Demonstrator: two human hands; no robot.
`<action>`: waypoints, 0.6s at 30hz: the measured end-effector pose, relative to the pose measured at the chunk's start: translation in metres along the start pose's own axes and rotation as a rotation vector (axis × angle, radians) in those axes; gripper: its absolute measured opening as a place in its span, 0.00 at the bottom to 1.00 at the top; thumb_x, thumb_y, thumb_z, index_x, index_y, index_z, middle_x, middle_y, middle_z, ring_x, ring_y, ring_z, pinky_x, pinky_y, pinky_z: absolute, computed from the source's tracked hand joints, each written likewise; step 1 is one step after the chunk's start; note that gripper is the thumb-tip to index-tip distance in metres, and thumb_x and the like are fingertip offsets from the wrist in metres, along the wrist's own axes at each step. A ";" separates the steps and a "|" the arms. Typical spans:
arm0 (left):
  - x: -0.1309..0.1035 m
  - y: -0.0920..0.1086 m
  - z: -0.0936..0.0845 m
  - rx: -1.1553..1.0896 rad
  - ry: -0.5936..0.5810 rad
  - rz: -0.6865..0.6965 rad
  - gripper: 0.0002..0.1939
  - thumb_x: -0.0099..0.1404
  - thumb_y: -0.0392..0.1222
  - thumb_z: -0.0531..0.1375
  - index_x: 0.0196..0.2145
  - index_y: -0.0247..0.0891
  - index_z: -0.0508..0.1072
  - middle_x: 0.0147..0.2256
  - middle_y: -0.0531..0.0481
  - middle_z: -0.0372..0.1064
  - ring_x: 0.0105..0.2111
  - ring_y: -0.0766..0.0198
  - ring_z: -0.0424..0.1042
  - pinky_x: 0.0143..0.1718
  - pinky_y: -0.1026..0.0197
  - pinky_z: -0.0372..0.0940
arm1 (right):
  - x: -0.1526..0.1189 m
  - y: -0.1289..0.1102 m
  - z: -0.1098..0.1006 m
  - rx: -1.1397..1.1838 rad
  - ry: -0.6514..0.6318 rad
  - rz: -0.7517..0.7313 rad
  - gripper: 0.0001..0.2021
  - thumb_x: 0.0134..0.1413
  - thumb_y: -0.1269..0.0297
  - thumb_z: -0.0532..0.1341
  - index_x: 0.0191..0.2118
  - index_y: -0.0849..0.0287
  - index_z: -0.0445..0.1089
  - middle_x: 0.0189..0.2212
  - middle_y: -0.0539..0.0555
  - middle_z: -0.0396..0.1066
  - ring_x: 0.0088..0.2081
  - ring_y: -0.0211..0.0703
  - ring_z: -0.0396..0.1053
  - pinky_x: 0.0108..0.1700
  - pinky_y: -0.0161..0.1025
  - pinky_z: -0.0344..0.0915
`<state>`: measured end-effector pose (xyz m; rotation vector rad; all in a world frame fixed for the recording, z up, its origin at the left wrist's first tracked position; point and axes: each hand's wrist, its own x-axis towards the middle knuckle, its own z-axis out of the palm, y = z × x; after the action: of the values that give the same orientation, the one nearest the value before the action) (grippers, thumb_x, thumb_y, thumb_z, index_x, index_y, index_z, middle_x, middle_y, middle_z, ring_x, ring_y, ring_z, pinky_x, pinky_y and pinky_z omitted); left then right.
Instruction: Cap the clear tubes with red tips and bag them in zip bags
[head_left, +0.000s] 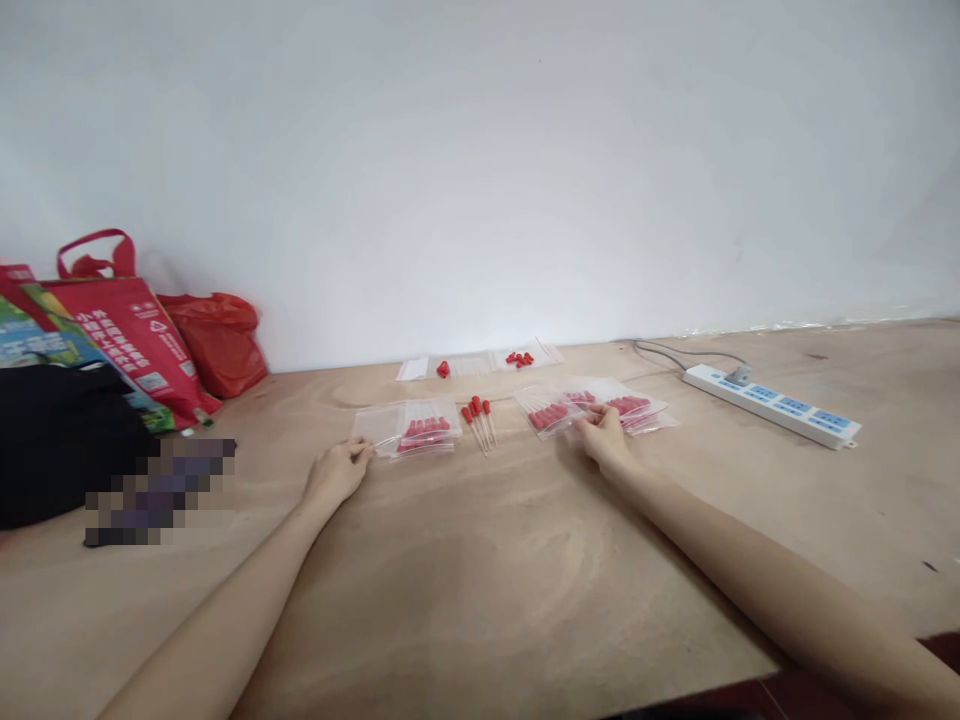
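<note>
My left hand [341, 470] pinches the left edge of a clear plastic bag [370, 425] lying on the table. Beside that bag, overlapping it, are clear bags with red-topped pieces [427, 428]. My right hand [602, 440] has its fingers closed at the clear bags of red pieces [630, 405] on the right; another bag with red pieces [547, 415] lies just left of its fingertips. Between the hands, several loose droppers with red bulbs [478, 415] and thin clear stems lie on the wood.
Near the wall lie clear bags, small red bulbs [519, 359] and a red piece [443, 369]. A white power strip [772, 405] is on the right. Red bags [217, 340], a black cloth [67, 440] and a blurred-out item [165, 492] are at the left of the wooden table [480, 590].
</note>
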<state>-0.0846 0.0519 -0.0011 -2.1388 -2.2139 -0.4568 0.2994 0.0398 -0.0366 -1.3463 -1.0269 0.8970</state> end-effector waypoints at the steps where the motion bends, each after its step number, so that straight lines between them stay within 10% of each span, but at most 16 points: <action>1: -0.001 0.001 0.000 0.002 0.007 -0.010 0.15 0.60 0.43 0.50 0.38 0.40 0.75 0.48 0.49 0.65 0.48 0.55 0.65 0.47 0.59 0.60 | -0.004 -0.001 0.001 -0.076 0.084 -0.047 0.15 0.41 0.67 0.56 0.39 0.57 0.55 0.23 0.49 0.62 0.23 0.39 0.62 0.24 0.36 0.62; 4: -0.003 0.005 0.000 0.009 0.034 -0.041 0.14 0.60 0.41 0.50 0.34 0.41 0.76 0.44 0.48 0.70 0.44 0.53 0.68 0.41 0.59 0.62 | -0.018 -0.009 0.010 -0.338 0.157 -0.266 0.12 0.42 0.67 0.55 0.37 0.57 0.58 0.29 0.51 0.64 0.27 0.39 0.62 0.31 0.37 0.62; 8: -0.004 0.004 -0.004 0.013 0.091 -0.136 0.15 0.59 0.42 0.50 0.33 0.39 0.76 0.35 0.42 0.74 0.37 0.48 0.71 0.34 0.56 0.64 | -0.022 -0.022 0.037 -0.534 -0.092 -0.460 0.05 0.43 0.71 0.53 0.30 0.59 0.62 0.28 0.52 0.66 0.29 0.38 0.64 0.33 0.35 0.60; 14: -0.006 -0.003 -0.029 -0.178 0.406 -0.266 0.18 0.61 0.39 0.48 0.42 0.30 0.72 0.36 0.39 0.73 0.38 0.51 0.71 0.36 0.55 0.65 | -0.001 -0.033 0.092 -0.718 -0.164 -0.326 0.08 0.45 0.74 0.54 0.34 0.64 0.66 0.32 0.58 0.70 0.34 0.41 0.67 0.39 0.35 0.59; 18: -0.020 0.012 -0.044 -0.465 0.478 0.010 0.16 0.60 0.44 0.50 0.39 0.34 0.73 0.41 0.46 0.71 0.44 0.58 0.68 0.46 0.61 0.63 | 0.012 -0.034 0.116 -0.730 -0.153 -0.266 0.08 0.45 0.70 0.57 0.34 0.66 0.67 0.32 0.64 0.70 0.38 0.48 0.67 0.38 0.38 0.60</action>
<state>-0.0795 0.0226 0.0386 -1.9230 -1.9545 -1.4288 0.1916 0.0873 -0.0071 -1.6876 -1.7104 0.4313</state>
